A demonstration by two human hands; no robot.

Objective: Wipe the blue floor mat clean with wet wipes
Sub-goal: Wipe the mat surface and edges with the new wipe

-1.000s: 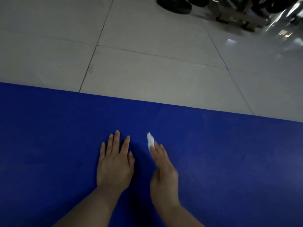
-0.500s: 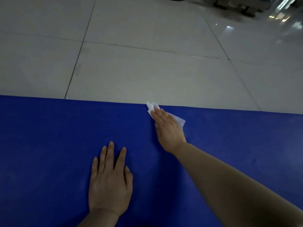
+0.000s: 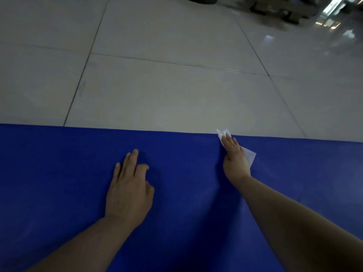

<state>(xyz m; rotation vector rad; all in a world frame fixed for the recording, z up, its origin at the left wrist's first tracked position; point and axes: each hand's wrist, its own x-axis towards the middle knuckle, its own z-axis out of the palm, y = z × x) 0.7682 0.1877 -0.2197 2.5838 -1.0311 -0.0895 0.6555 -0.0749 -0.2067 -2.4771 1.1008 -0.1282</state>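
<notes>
Head view looks down on a flat blue foam floor mat (image 3: 186, 193) that fills the lower half of the scene, its far edge running straight against a pale glossy tiled floor (image 3: 167, 85). At that far edge of the mat, the right hand (image 3: 234, 160) lies palm down with its fingers stretched flat, pressing a crumpled white wet wipe (image 3: 249, 155) onto the mat; one corner of the wipe pokes out past the fingertips right at the mat's edge, and another sticks out beside the hand on its right. The left hand (image 3: 128, 191) rests on the mat nearer the wearer and well apart from the wipe, holding nothing, most fingers extended forward and one curled under. Both bare forearms reach in over the mat's near part. Beyond the mat, across the tiles, dark blurred equipment (image 3: 279, 6) sits, too indistinct to identify.
</notes>
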